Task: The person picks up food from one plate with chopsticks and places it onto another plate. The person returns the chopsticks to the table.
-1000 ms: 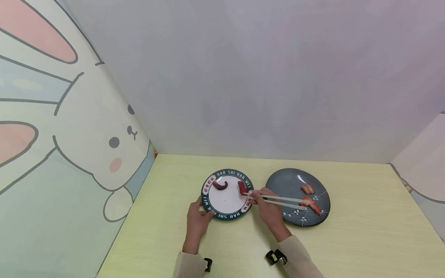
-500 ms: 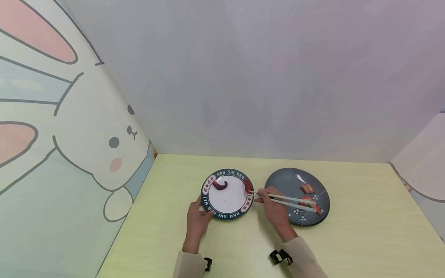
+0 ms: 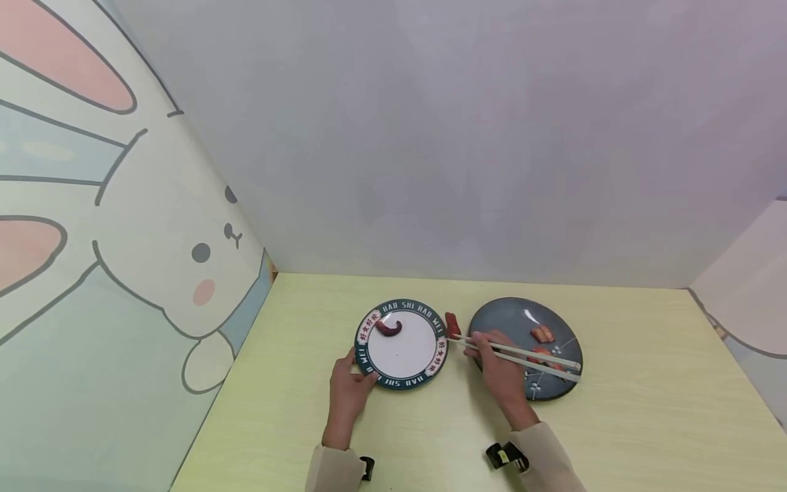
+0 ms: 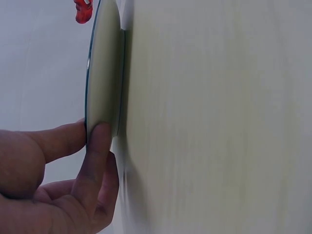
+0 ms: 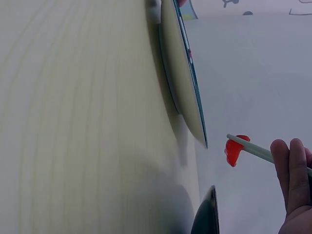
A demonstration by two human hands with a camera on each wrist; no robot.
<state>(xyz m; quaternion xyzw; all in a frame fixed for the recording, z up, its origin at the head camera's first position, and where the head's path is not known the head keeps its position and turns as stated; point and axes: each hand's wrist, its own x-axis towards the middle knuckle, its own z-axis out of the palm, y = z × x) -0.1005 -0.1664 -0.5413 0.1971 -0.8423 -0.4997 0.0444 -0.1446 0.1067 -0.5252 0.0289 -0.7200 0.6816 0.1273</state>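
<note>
My left hand pinches the near-left rim of a round white plate with a dark green lettered border. In the left wrist view, thumb and fingers grip the plate's edge. A curled dark red piece like an octopus tentacle lies on that plate. My right hand holds pale chopsticks, their tips around a glossy red food piece. The right wrist view shows the red piece raised off the table, in the gap between the two plates.
A dark grey plate with white blossom drawings stands on the right, partly under the right hand. On it lie a tan striped piece and a red-and-white shrimp-like piece, partly hidden by the chopsticks. A grey wall rises behind the table.
My right hand has moved right with the chopsticks, carrying the red piece from over the white plate, past its rim, to the gap between the plates. The left hand has stayed still.
</note>
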